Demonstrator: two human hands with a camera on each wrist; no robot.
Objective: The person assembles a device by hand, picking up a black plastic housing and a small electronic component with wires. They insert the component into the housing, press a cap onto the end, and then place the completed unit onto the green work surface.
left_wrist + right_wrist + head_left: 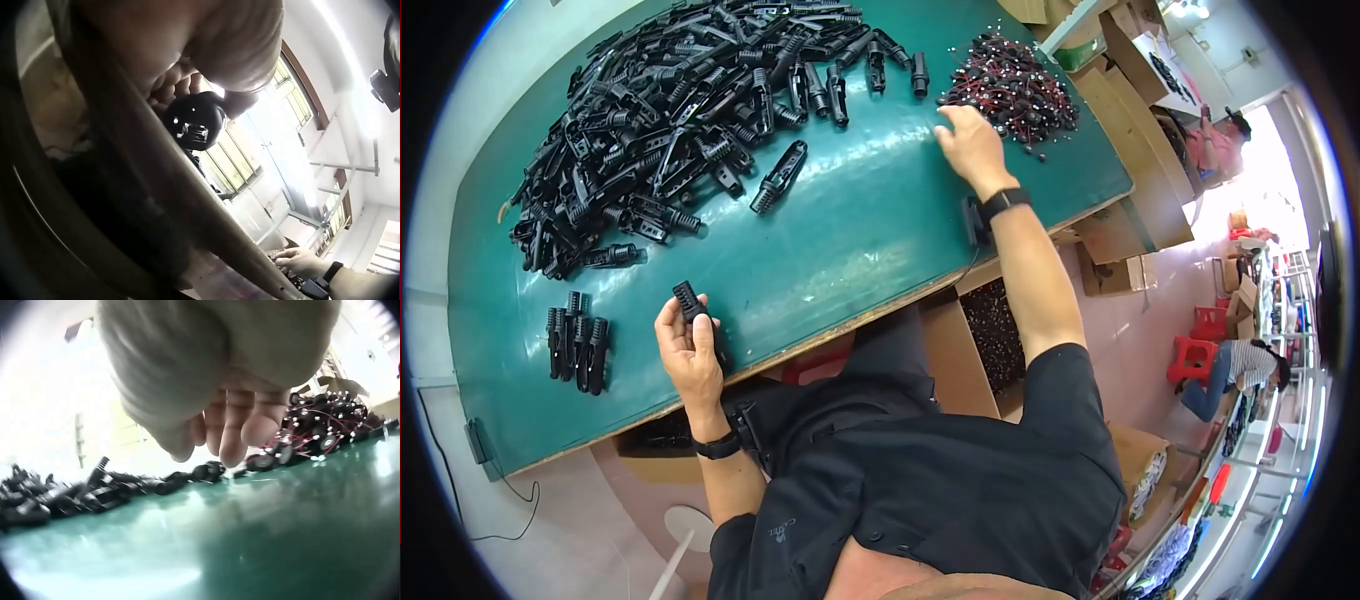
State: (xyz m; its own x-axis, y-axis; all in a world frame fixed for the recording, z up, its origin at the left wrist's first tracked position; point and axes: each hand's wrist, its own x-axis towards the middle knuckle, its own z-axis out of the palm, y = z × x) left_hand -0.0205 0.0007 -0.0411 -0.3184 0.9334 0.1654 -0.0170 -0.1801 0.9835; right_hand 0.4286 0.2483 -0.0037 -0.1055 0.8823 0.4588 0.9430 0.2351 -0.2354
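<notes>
My left hand (692, 362) grips a black plastic housing with a ribbed end (687, 297), near the table's front edge. In the left wrist view the rounded, glossy end of that black housing (195, 122) shows between thumb and fingers. My right hand (974, 150) reaches over the table to the near left edge of a heap of small round black parts with red wires and white tips (1018, 88). Its fingers (232, 434) hang loosely bent beside this heap in the right wrist view, with nothing visible held in them.
A big heap of black ribbed housings (670, 120) covers the back left of the green table (850, 230). One housing (780, 177) lies apart, and a small group (578, 345) sits at front left. Cardboard boxes (1135, 190) stand against the right side. Other people are farther off.
</notes>
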